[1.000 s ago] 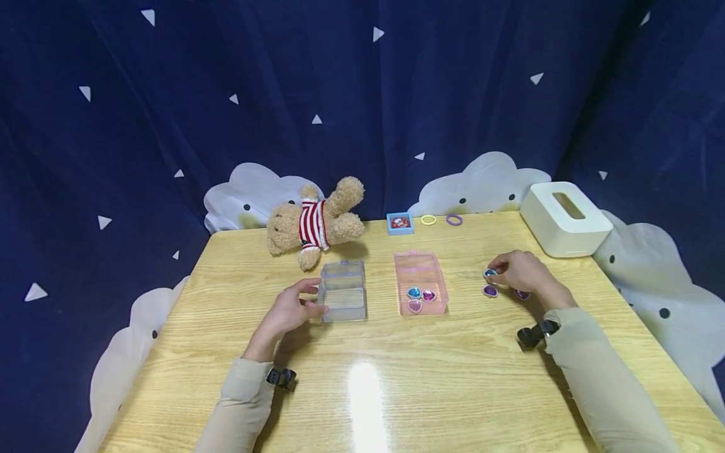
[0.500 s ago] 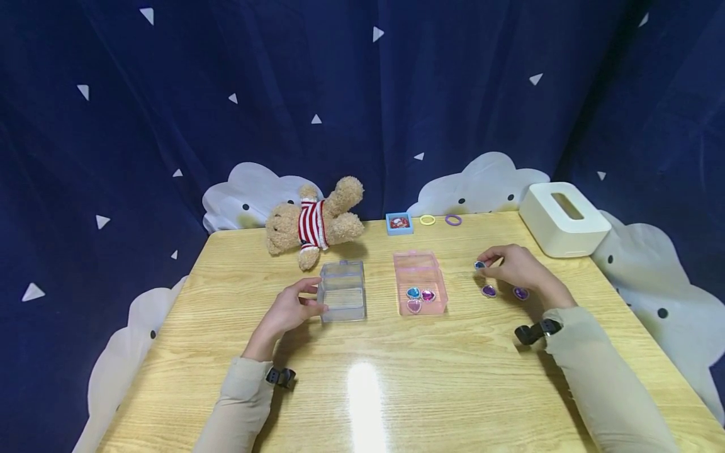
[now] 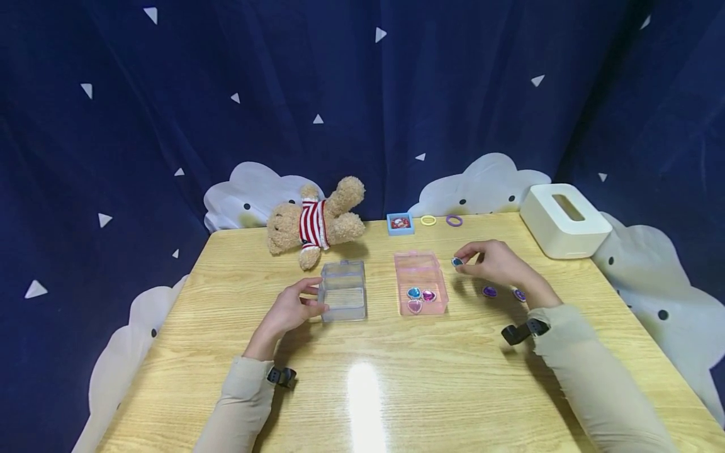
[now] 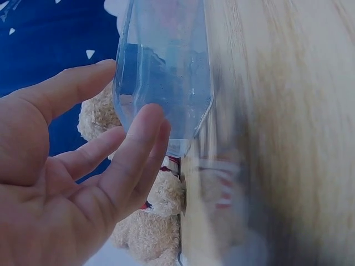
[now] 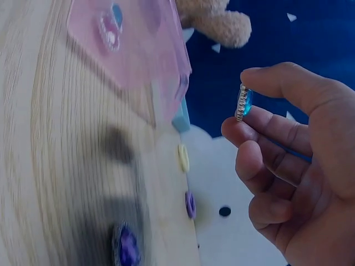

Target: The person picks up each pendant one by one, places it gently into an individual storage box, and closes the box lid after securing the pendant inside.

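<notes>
My right hand (image 3: 493, 261) pinches a blue rhinestone gem (image 3: 457, 262) between thumb and fingertip, raised above the table. The right wrist view shows the pinched gem's beaded silver edge. Beside the pink plastic box (image 3: 403, 277), it hangs just to the right. Inside that box lie a blue gem (image 3: 415, 293), a magenta gem (image 3: 428, 296) and a pink heart gem (image 3: 415, 306). Two purple gems, one (image 3: 489, 291) nearer the box and another (image 3: 519, 295) partly by the wrist, lie on the table. My left hand (image 3: 289, 308) touches the left side of a clear bluish box (image 3: 343, 313) with extended fingers.
A teddy bear (image 3: 314, 220) in a striped shirt lies at the back left. Behind the boxes are a small blue-framed item (image 3: 399, 224), a yellow ring (image 3: 428, 220) and a purple ring (image 3: 454, 220). A white tissue box (image 3: 566, 229) stands at the back right.
My right hand has picked up the blue gem from beside the purple ones and carried it left toward the pink box. The left hand has stayed at the clear box.
</notes>
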{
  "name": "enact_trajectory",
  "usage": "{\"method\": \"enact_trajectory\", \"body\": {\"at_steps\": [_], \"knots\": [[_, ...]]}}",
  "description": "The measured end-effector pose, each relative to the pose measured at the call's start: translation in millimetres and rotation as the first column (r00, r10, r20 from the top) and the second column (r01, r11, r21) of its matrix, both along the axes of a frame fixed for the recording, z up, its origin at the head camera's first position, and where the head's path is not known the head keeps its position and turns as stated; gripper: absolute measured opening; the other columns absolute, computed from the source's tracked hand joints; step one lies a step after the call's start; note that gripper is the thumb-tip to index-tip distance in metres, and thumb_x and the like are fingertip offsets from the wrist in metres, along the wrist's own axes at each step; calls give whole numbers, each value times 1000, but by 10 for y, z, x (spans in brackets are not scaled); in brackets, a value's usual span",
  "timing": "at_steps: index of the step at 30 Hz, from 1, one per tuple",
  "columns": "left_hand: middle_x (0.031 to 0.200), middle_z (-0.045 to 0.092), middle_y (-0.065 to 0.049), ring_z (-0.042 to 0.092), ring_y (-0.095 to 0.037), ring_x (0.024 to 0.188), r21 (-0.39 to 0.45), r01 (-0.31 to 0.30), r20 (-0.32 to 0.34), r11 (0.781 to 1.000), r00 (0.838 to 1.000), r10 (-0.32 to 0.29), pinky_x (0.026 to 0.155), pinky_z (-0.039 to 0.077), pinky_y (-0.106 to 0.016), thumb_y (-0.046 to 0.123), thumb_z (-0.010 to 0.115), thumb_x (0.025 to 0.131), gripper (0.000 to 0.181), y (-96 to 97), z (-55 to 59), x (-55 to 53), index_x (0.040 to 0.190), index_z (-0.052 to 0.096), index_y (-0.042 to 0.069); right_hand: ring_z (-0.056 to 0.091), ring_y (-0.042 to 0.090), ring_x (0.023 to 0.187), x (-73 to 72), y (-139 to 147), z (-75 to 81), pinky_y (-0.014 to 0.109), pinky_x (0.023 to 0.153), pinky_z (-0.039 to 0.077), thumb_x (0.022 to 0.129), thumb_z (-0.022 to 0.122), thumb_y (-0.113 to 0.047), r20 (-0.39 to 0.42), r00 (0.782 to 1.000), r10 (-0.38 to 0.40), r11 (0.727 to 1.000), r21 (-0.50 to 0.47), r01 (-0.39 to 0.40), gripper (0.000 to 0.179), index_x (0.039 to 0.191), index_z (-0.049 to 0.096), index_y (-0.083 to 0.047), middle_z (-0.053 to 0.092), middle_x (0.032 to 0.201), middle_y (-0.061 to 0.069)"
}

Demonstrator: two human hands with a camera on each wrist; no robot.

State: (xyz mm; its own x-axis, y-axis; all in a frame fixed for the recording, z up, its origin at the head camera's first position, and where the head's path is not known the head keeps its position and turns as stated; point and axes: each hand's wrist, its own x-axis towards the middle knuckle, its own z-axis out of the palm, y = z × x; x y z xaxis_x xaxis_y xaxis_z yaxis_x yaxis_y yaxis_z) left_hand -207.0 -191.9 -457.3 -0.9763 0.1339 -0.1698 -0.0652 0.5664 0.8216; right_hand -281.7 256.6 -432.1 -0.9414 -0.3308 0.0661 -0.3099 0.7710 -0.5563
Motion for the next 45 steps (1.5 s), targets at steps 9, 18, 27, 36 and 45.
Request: {"method": "enact_trajectory", "body": {"at_steps": [9,18,27,36,45], "knots": [[133,61,-22,64,-37,116,23,-5,-6,1000,1000,5,86,58,-39,15,78,86,67,-2,-7,5,146,49,9,57,11,67,38,-367,54,23,60,46,80,82,-25,-73,991,109,993,-28,-112,23,101,76,-18,72,87,-2],[132,61,-20,64,-36,114,24,-7,0,1000,1000,7,84,57,-37,15,78,87,68,3,9,2,147,48,10,56,9,65,77,-718,99,24,59,46,80,82,-25,-56,983,176,982,-62,-180,24,101,76,-18,73,88,-4],[131,61,-20,64,-35,114,14,-9,1,1000,1000,9,84,57,-36,17,78,87,67,-1,11,-1,147,49,11,56,8,62,81,-1045,77,24,57,48,82,79,-25,-37,968,248,966,-69,-250,21,103,76,-21,75,94,-5],[130,62,-19,65,-34,112,9,-10,-2,1000,1000,10,83,57,-36,17,78,86,68,5,27,8,147,49,11,62,4,72,106,-1327,110,24,68,52,85,77,-31,-27,948,317,947,-36,-318,26,108,74,-20,75,98,-7],[129,62,-21,65,-36,113,5,-13,-9,1000,1000,13,83,57,-36,15,78,86,67,20,36,13,147,49,10,63,6,71,143,-1622,62,23,68,52,86,77,-29,-17,930,366,929,-49,-367,26,110,74,-20,74,102,-6]]}}
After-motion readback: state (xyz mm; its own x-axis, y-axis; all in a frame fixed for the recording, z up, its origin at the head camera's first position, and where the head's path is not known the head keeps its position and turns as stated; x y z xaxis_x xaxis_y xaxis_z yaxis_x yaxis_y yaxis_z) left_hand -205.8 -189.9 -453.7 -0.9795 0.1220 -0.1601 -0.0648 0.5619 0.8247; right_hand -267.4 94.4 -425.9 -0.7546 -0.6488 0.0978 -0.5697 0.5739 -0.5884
